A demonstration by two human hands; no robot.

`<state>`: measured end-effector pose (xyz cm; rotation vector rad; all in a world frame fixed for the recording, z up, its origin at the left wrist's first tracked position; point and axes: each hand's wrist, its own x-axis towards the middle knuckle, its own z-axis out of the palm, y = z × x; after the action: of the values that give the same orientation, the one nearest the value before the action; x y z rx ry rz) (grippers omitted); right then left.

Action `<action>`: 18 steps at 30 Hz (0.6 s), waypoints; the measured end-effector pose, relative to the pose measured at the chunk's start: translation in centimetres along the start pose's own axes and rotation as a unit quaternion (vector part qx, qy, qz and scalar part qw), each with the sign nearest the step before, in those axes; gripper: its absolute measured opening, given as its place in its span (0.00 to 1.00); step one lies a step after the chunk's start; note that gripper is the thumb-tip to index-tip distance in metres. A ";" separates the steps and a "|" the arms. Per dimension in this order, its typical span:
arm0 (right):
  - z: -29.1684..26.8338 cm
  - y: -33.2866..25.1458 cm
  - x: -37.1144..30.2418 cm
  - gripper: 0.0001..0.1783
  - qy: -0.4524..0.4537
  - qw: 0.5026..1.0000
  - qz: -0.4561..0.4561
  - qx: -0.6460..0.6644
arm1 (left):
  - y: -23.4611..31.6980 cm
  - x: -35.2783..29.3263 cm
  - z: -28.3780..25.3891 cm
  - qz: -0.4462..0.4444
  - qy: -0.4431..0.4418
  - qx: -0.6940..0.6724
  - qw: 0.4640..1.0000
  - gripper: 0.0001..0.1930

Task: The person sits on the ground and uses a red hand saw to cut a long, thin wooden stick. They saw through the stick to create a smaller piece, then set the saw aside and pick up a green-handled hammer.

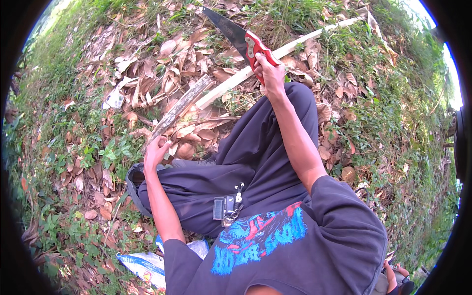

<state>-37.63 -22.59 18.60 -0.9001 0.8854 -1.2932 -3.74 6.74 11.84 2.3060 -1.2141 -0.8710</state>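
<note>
My right hand (pixel 270 73) is wrapped round the red handle of a hand saw (pixel 230 30). Its dark blade points up and to the left, raised clear of the wood. On the left, my left hand (pixel 156 150) grips the lower end of a rough, bark-covered piece of wood (pixel 179 107), which slants away to the upper right. Just beyond its far end, a long pale strip of wood (pixel 295 44) runs across the ground and passes behind the saw handle. My right knee is raised close below my right hand.
Dry leaves (pixel 169 78) and grass (pixel 403 98) cover the ground. A white and blue plastic sack (pixel 147 268) lies at lower left. Keys and small fobs (pixel 228 209) hang at my waist. Part of another person (pixel 393 278) shows at the lower right edge.
</note>
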 end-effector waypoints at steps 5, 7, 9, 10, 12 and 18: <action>0.0 0.5 0.2 0.10 0.010 0.999 -0.004 -0.030 | -0.7 0.0 0.1 -0.009 -0.003 -0.018 1.000 0.20; -0.1 0.3 0.1 0.10 0.009 0.999 -0.001 -0.043 | -0.4 0.0 0.2 -0.025 -0.003 -0.022 0.999 0.21; -0.1 0.1 0.1 0.10 0.009 0.999 -0.002 -0.044 | -0.3 0.1 0.3 -0.023 -0.001 -0.012 1.000 0.21; 0.0 0.1 0.0 0.10 0.010 0.999 -0.004 -0.037 | -0.3 0.2 0.3 -0.022 0.001 -0.007 1.000 0.21; 0.2 0.0 0.0 0.11 0.010 1.000 -0.008 -0.023 | -0.7 1.1 0.1 0.004 0.018 0.067 0.998 0.23; 0.2 0.0 -0.1 0.08 0.003 1.000 -0.004 0.004 | -4.4 5.0 0.7 -0.002 0.105 0.227 0.968 0.35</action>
<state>-37.47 -22.50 18.66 -0.8946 0.8816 -1.3062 0.53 4.91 7.03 2.6680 -1.4278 -0.3561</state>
